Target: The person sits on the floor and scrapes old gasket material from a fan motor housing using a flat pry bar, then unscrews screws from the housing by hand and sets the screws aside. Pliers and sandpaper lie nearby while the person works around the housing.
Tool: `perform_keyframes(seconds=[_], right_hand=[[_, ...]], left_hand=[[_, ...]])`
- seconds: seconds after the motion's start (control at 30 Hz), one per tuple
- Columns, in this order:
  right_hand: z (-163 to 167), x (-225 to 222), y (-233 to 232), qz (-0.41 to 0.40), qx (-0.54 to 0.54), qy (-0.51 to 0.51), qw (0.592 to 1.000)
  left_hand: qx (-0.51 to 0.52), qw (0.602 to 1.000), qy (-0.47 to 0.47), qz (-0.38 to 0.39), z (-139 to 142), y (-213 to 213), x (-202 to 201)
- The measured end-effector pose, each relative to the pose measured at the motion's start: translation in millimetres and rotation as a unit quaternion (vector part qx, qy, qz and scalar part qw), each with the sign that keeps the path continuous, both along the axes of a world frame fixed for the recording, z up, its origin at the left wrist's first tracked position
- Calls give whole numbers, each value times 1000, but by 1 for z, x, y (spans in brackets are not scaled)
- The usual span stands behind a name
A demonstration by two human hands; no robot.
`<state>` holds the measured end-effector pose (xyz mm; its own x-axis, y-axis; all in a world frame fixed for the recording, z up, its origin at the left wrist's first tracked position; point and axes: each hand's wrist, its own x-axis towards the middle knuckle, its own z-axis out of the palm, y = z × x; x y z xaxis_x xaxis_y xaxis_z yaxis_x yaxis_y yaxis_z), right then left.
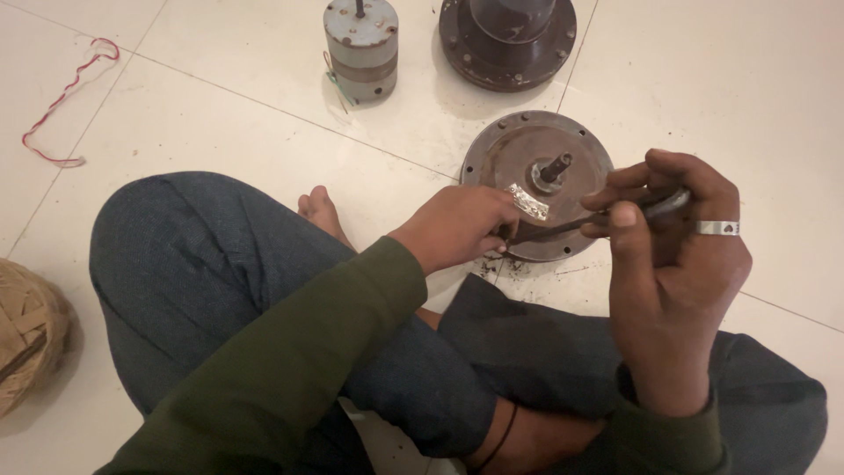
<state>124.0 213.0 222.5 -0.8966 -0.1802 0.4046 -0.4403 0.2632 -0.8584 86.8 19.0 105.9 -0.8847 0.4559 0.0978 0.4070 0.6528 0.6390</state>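
My right hand (673, 237), a silver ring on one finger, is curled around the handle of a thin dark tool (576, 224) at the right of the frame. My left hand (462, 227), at centre, pinches the tool's other end against a crumpled scrap of silver foil (527, 202). The tool lies across a round, rusty brown motor cover (501, 158) with a short shaft, on the white tiled floor (220, 123) just above my hands.
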Motion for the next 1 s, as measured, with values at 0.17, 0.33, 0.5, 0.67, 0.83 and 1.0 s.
perform_keyframes(seconds=[0.17, 0.33, 0.5, 0.67, 0.83, 1.0], right_hand=[[-3, -1, 2, 45, -30, -2, 999], [-9, -1, 5, 66, -25, 11, 997], [-12, -1, 7, 73, -45, 15, 996], [-15, -2, 6, 82, -29, 12, 996], [-16, 0, 8, 92, -45, 28, 994], [-19, -2, 7, 98, -45, 21, 994]], left_hand=[[55, 994, 90, -5, -7, 0, 0], [40, 998, 35, -13, -9, -2, 0], [56, 997, 45, -10, -10, -2, 0], [71, 995, 74, -16, -14, -1, -1], [59, 997, 45, -21, -16, -3, 0], [78, 994, 76, -20, -16, -2, 0]])
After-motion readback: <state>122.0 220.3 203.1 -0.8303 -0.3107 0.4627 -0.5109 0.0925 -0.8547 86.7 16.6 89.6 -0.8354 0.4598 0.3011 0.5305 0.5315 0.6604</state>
